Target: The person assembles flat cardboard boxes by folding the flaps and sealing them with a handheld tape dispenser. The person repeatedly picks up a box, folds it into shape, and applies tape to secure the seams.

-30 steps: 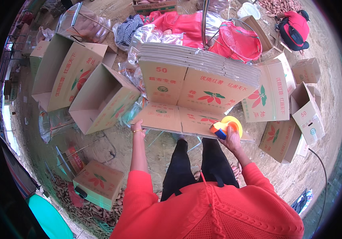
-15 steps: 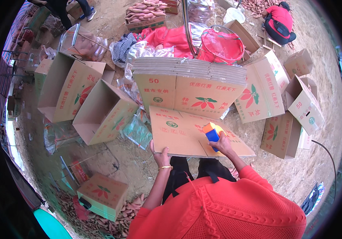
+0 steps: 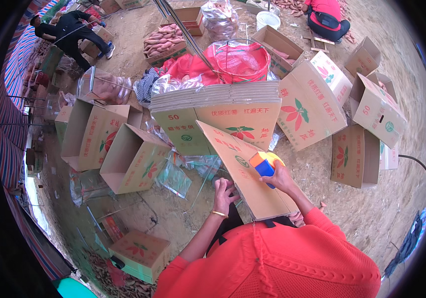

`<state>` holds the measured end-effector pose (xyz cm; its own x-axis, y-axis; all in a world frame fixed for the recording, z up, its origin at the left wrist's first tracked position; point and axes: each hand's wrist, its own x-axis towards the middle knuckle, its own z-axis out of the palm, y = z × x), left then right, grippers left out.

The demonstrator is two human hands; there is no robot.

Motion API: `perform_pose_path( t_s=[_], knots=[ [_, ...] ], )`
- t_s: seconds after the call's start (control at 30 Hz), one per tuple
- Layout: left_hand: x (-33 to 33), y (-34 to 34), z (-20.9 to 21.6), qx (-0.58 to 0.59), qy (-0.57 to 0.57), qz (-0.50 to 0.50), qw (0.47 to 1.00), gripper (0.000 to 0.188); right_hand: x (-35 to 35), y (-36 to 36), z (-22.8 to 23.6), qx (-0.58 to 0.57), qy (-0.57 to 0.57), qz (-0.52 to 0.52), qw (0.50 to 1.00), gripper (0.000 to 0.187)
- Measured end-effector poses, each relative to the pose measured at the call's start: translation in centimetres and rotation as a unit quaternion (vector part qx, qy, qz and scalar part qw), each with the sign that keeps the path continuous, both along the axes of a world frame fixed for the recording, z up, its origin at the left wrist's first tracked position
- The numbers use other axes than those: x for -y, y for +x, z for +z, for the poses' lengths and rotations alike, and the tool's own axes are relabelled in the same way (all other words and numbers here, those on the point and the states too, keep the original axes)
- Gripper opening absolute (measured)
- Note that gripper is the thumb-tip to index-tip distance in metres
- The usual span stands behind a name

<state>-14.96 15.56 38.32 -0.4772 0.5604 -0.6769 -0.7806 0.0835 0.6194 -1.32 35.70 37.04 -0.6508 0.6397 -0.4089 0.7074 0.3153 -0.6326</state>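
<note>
My right hand (image 3: 281, 179) is closed around a blue, orange and yellow tape dispenser (image 3: 265, 168), held over the printed face of a flat-folded cardboard carton (image 3: 235, 160). The carton stands tilted before me, its lower end near my lap and its top against a stack of folded cartons (image 3: 213, 119). Beside the carton's left edge is my left hand (image 3: 224, 194), its fingers apart and slightly bent. Whether its fingertips touch the edge I cannot tell.
Opened cartons (image 3: 136, 159) stand on the left, with more opened cartons (image 3: 312, 107) at right. A red mesh bag (image 3: 242, 62) lies behind the stack. Beyond it is a box of sweet potatoes (image 3: 164, 40). Two people (image 3: 326, 19) are further back. A closed carton (image 3: 141, 251) sits at lower left.
The flat carton has turned and tilted, its left edge now steeper. My left hand has come off its near edge and moved right. The tape dispenser stays in my right hand.
</note>
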Motion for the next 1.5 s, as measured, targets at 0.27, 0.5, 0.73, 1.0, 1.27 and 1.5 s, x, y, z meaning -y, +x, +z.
perform_pose_path(
  t_s=[0.27, 0.5, 0.73, 1.0, 1.27, 1.5],
  knots=[
    [-10.8, -2.0, -4.4, 0.008, -0.017, -0.203, 0.979, 0.051, -1.4, 9.8, -1.2, 0.043, -0.01, -0.079, 0.996, 0.071],
    [-10.8, 1.2, -2.0, 0.018, -0.037, -0.16, 0.986, 0.057, -2.0, 13.7, -1.7, -0.017, -0.025, -0.154, 0.988, 0.075],
    [-6.2, 3.5, 1.4, 0.037, -0.074, -0.047, 0.995, 0.051, -5.8, 13.2, -0.1, -0.001, -0.026, -0.116, 0.993, 0.073],
    [1.7, 3.8, 3.7, 0.03, -0.061, 0.097, 0.993, 0.044, -6.7, 11.7, 1.5, -0.034, -0.006, -0.121, 0.992, 0.069],
    [6.8, 3.0, 7.6, -0.075, -0.076, 0.173, 0.979, 0.057, -3.5, 8.6, 2.6, -0.006, -0.025, -0.096, 0.995, 0.071],
    [9.5, 5.9, 6.1, -0.119, -0.083, 0.287, 0.947, 0.057, 1.9, 3.0, 3.8, -0.006, -0.05, -0.022, 0.998, 0.07]
  ],
)
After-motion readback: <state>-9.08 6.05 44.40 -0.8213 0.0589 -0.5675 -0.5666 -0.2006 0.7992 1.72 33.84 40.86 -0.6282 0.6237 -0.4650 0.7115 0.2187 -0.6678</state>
